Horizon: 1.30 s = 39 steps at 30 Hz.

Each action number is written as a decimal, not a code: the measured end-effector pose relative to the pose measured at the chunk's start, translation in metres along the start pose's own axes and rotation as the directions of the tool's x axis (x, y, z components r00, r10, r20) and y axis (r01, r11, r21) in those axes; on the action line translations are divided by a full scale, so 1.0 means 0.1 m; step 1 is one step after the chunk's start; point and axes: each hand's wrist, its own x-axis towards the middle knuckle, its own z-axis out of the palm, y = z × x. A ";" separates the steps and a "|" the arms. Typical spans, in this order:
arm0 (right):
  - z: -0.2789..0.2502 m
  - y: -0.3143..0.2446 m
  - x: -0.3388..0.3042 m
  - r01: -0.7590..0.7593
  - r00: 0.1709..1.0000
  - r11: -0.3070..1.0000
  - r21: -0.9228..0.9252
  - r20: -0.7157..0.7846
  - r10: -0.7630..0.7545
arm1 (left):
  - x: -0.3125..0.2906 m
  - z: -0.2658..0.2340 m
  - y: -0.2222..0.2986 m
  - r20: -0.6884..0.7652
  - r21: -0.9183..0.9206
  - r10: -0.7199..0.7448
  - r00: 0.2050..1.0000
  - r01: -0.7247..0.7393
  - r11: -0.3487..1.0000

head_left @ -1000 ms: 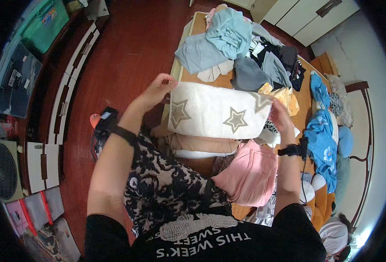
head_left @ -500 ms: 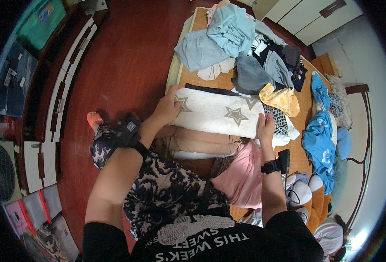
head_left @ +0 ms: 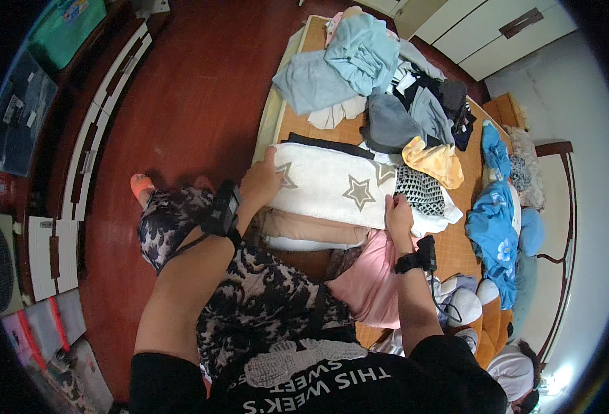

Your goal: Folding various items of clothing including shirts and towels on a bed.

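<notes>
A folded white cloth [head_left: 325, 181] with grey-brown star outlines stretches between my two hands, in front of me on the bed. My left hand [head_left: 262, 181] grips its left end, fingers closed on the edge. At the right end my right hand [head_left: 400, 214] pinches the near corner. Just beyond the cloth shows a strip of black fabric [head_left: 328, 143]. Tan folded fabric [head_left: 311, 228] lies under its near side, and a pink satin-like garment [head_left: 366, 283] sits nearer to me. Black-and-white patterned fabric [head_left: 420, 190] is right of the cloth.
Light blue clothes [head_left: 363, 55] are heaped on the far part of the mat-covered bed [head_left: 287, 123]. Grey garments [head_left: 391, 124] and a yellow cloth [head_left: 432, 160] lie closer. Blue fabric [head_left: 494, 221] and plush toys [head_left: 494, 310] are on the right. White drawers [head_left: 94, 131] line the left.
The right end of the star-patterned cloth has come left and nearer with my right hand. More of the black-and-white patterned fabric shows. My left hand keeps its grip.
</notes>
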 end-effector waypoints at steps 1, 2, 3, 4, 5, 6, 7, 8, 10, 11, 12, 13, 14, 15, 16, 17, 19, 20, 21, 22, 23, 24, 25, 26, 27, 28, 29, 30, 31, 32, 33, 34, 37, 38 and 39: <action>-0.09 -0.11 -0.03 -0.047 0.999 0.999 0.010 0.016 0.047 | -0.04 -0.07 0.07 0.000 -0.002 0.000 1.000 0.000 1.000; -0.20 -0.22 -0.05 -0.094 0.995 0.995 0.019 0.031 0.093 | -0.09 -0.15 0.13 -0.004 0.082 -0.008 1.000 0.009 0.997; -0.24 -0.25 -0.04 -0.091 0.996 0.996 0.019 0.029 0.090 | -0.13 -0.21 0.17 -0.011 0.165 -0.016 1.000 0.018 0.986; -0.27 -0.27 -0.03 0.130 0.974 0.989 0.069 -0.194 -0.114 | -0.11 -0.22 0.16 -0.013 0.162 -0.015 1.000 0.017 0.987; -0.31 -0.30 -0.02 0.348 0.863 0.935 0.066 -0.413 -0.292 | -0.06 -0.24 0.13 0.044 0.095 -0.076 0.996 0.072 0.993; -0.36 -0.40 -0.02 0.418 0.849 0.896 0.151 -0.416 -0.326 | -0.02 -0.23 0.09 0.107 0.030 -0.131 0.986 0.129 0.991; -0.40 -0.56 -0.05 0.481 0.833 0.845 0.233 -0.422 -0.358 | 0.01 -0.19 0.04 0.108 0.027 -0.128 0.986 0.125 0.992; -0.42 -0.81 -0.15 0.460 0.869 0.822 0.337 -0.361 -0.339 | 0.04 -0.15 -0.03 0.126 -0.012 -0.161 0.979 0.164 0.986; -0.41 -1.19 -0.39 0.615 0.787 0.705 0.353 -0.230 -0.572 | 0.09 -0.07 -0.13 0.146 -0.050 -0.189 0.971 0.199 0.979; -0.36 -1.40 -0.55 0.693 0.712 0.654 0.303 -0.140 -0.688 | 0.09 -0.07 -0.20 0.147 -0.103 -0.173 0.974 0.189 0.977; -0.37 -1.56 -0.69 0.721 0.657 0.620 0.308 -0.020 -0.754 | 0.10 -0.06 -0.22 0.152 -0.161 -0.144 0.978 0.168 0.972; -0.35 -1.64 -0.78 0.691 0.663 0.644 0.330 0.065 -0.745 | 0.10 -0.08 -0.13 0.157 -0.161 -0.130 0.979 0.155 0.975; -0.28 -1.67 -0.86 0.678 0.676 0.654 0.335 0.064 -0.734 | 0.09 -0.09 -0.03 0.138 -0.220 -0.087 0.987 0.116 0.968; -0.18 -1.71 -0.92 0.652 0.708 0.675 0.346 0.044 -0.705 | 0.08 -0.12 0.02 0.111 -0.275 -0.053 0.992 0.082 0.958; -0.11 -1.78 -0.96 0.628 0.733 0.690 0.361 0.026 -0.680 | 0.08 -0.10 -0.02 0.105 -0.272 -0.054 0.993 0.081 0.959; -0.06 -1.83 -0.96 0.630 0.731 0.686 0.364 0.022 -0.682 | 0.09 -0.08 -0.05 0.004 -0.300 0.050 0.999 -0.046 0.953; -0.01 -1.84 -0.90 0.601 0.778 0.732 0.320 -0.025 -0.627 | 0.08 -0.09 0.04 -0.082 -0.320 0.165 0.983 -0.182 0.930; 0.06 -1.79 -0.86 0.595 0.784 0.739 0.316 -0.025 -0.620 | 0.09 -0.11 0.07 0.002 -0.514 0.173 0.985 -0.147 0.845; 0.10 -1.78 -0.81 0.545 0.808 0.701 0.460 -0.068 -0.585 | 0.08 -0.17 0.12 0.084 -0.681 0.196 0.977 -0.088 0.727; 0.13 -1.76 -0.78 0.490 0.834 0.640 0.592 -0.103 -0.542 | 0.06 -0.21 0.17 0.089 -0.682 0.204 0.975 -0.089 0.726; 0.12 -1.68 -0.76 0.337 0.900 0.607 0.720 -0.057 -0.432 | 0.05 -0.24 0.23 0.082 -0.733 0.181 0.980 -0.064 0.677; 0.04 -1.66 -0.75 0.179 0.942 0.535 0.826 0.013 -0.335 | 0.01 -0.30 0.23 0.069 -0.780 0.145 0.987 -0.037 0.624; 0.00 -1.57 -0.73 -0.044 0.975 0.478 0.877 0.142 -0.172 | 0.01 -0.34 0.23 0.070 -0.756 0.116 0.991 -0.023 0.654; -0.04 -1.49 -0.73 -0.127 0.991 0.385 0.914 0.136 0.005 | 0.02 -0.36 0.24 0.070 -0.759 0.115 0.991 -0.022 0.651; -0.01 -1.35 -0.69 -0.255 0.962 0.058 0.965 0.248 0.111 | 0.03 -0.38 0.24 0.066 -0.772 0.111 0.992 -0.020 0.635; -0.07 -1.30 -0.66 -0.262 0.945 -0.189 0.946 0.292 0.150 | 0.03 -0.39 0.23 0.062 -0.785 0.103 0.993 -0.015 0.619; -0.15 -1.23 -0.63 -0.328 0.911 -0.362 0.873 0.393 0.122 | 0.04 -0.40 0.23 0.062 -0.788 0.098 0.993 -0.011 0.616; -0.24 -1.17 -0.60 -0.376 0.872 -0.521 0.766 0.483 0.080 | 0.04 -0.43 0.24 0.068 -0.767 0.069 0.995 0.008 0.642; -0.17 -1.02 -0.56 -0.370 0.874 -0.520 0.770 0.479 0.087 | 0.06 -0.41 0.26 0.076 -0.744 0.048 0.996 0.025 0.668; -0.01 -0.84 -0.50 -0.426 0.826 -0.592 0.685 0.561 0.054 | 0.06 -0.39 0.26 0.080 -0.746 0.055 0.995 0.023 0.666; 0.01 -0.83 -0.46 -0.479 0.770 -0.656 0.584 0.638 0.005 | 0.06 -0.38 0.23 0.076 -0.758 0.075 0.994 0.009 0.652; 0.00 -0.79 -0.44 -0.480 0.772 -0.655 0.584 0.636 0.002 | 0.07 -0.37 0.20 0.071 -0.769 0.095 0.993 -0.006 0.639; -0.11 -0.69 -0.38 -0.518 0.772 -0.646 0.561 0.632 -0.070 | 0.04 -0.33 0.21 0.121 -0.740 0.099 0.988 0.023 0.672; -0.15 -0.65 -0.37 -0.519 0.772 -0.645 0.561 0.632 -0.071 | 0.03 -0.33 0.22 0.120 -0.741 0.099 0.988 0.023 0.671; -0.28 -0.71 -0.36 -0.469 0.805 -0.672 0.573 0.590 -0.058 | 0.03 -0.32 0.19 0.125 -0.732 0.106 0.987 0.020 0.681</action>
